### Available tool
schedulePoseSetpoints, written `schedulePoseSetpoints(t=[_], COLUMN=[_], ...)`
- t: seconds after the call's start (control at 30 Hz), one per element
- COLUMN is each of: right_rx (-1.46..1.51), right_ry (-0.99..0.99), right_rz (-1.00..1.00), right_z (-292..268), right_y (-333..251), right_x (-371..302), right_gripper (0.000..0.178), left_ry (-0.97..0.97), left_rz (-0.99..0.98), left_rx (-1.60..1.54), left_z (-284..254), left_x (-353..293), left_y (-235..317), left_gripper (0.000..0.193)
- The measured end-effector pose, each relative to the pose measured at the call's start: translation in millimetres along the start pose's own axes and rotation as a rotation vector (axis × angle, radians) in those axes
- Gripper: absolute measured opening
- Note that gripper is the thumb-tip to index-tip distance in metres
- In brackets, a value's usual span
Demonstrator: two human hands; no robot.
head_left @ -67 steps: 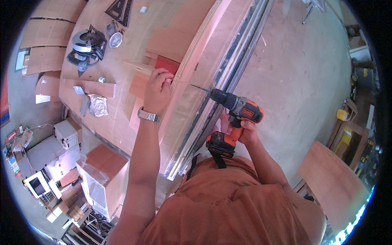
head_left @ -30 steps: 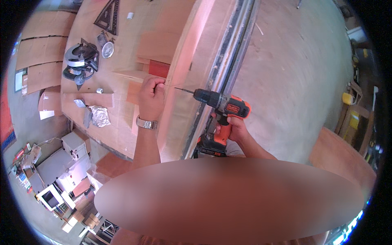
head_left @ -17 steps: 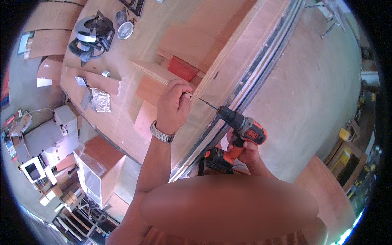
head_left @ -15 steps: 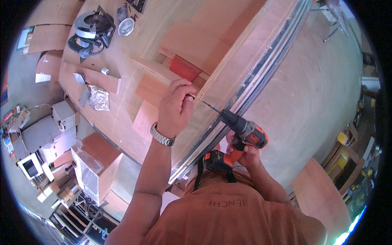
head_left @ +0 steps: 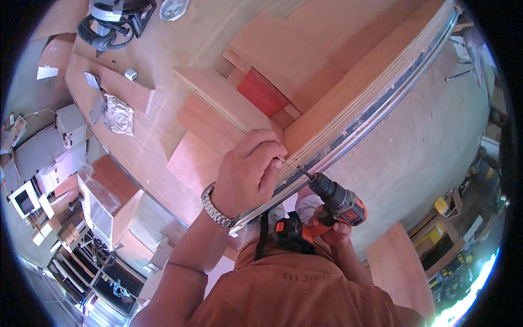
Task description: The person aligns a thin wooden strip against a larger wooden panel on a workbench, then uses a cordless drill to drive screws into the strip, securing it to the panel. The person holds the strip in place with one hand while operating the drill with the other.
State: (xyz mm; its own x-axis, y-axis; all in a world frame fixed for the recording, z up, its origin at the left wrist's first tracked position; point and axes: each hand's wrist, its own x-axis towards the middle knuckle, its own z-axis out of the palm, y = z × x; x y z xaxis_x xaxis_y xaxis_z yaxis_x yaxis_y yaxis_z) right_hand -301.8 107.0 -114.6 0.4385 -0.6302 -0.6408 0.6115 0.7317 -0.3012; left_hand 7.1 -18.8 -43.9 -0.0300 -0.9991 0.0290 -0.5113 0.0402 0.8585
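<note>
My left hand (head_left: 246, 177), with a metal-band watch (head_left: 217, 207) at the wrist, pinches a small thin screw (head_left: 287, 162) between thumb and forefinger. The screw is at the edge of a plywood panel (head_left: 338, 122); whether its tip touches the wood is too small to tell. My right hand (head_left: 333, 231) grips an orange and black cordless drill (head_left: 339, 203) by its handle, close to my body. A slim bit (head_left: 305, 172) in the chuck points at the panel edge, slightly apart from the screw. Part of the right hand is hidden behind the handle.
Plywood pieces (head_left: 204, 117) and a red block (head_left: 263, 92) lie beyond my left hand. A circular saw (head_left: 117, 24), a round lid (head_left: 174, 8), a roll of tape (head_left: 131, 74) and a crumpled silver bag (head_left: 118, 115) are farther left on the worktable. Cartons stand below.
My left hand has come nearer and to the right along the panel edge. The drill has tilted and dropped a little, and its bit is closer to the pinched screw. The view has shifted.
</note>
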Motion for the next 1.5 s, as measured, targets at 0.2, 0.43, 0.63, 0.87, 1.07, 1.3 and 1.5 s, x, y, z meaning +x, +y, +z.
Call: schedulePoseSetpoints(t=[0.2,0.43,0.63,0.87,1.07,1.3,1.5], right_rx=[0.160,0.126,0.040,0.029,0.013,0.040,0.097], right_ry=[-0.059,-0.017,-0.022,-0.066,-0.068,-0.107,-0.113], right_rz=[0.036,0.044,0.060,0.075,0.093,0.152,0.106], right_z=[-20,-20,-9,-8,-5,-9,-16], right_y=[7,11,8,5,1,-1,4], right_x=[-3,-6,-4,-3,-4,-5,-6], right_gripper=[0.069,0.068,0.065,0.063,0.062,0.058,0.069], left_ry=[0.029,0.040,0.027,0.072,0.090,0.059,0.043], left_rz=[0.003,0.036,-0.018,-0.075,-0.172,-0.230,-0.179], left_rx=[-0.054,-0.075,-0.153,-0.169,-0.208,-0.234,-0.186], left_z=[2,3,2,6,7,5,5], left_x=[0,-2,-3,-3,-4,-4,-4], left_y=[-2,-4,-4,3,9,12,9], left_gripper=[0.015,0.018,0.029,0.038,0.039,0.040,0.038])
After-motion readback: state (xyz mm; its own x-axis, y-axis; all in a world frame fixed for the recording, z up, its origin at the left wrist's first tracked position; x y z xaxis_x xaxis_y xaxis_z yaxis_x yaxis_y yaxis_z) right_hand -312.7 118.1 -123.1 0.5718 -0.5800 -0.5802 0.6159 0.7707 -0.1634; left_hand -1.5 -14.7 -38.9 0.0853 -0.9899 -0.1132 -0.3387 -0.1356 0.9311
